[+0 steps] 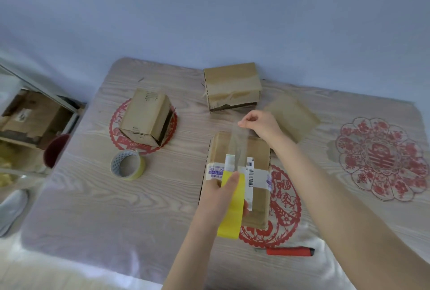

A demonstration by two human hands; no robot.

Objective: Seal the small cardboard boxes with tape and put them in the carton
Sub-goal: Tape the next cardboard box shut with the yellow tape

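Note:
A flat cardboard box [257,150] with a white shipping label lies in the middle of the table. My left hand [221,201] grips a yellow tape roll [231,217] over the box's near half. My right hand [260,124] pinches the free end of a clear tape strip [238,143] stretched from the roll toward the box's far edge. Two more small boxes stand behind: one [145,116] at the left, one [232,85] at the back centre. A blurred box [293,116] lies behind my right hand.
A second tape roll [127,164] lies left of the flat box. A red utility knife [288,251] lies near the table's front edge. Red paper-cut decorations [379,159] mark the tabletop. A carton [30,117] sits on the floor at the far left, beside a white shoe [10,210].

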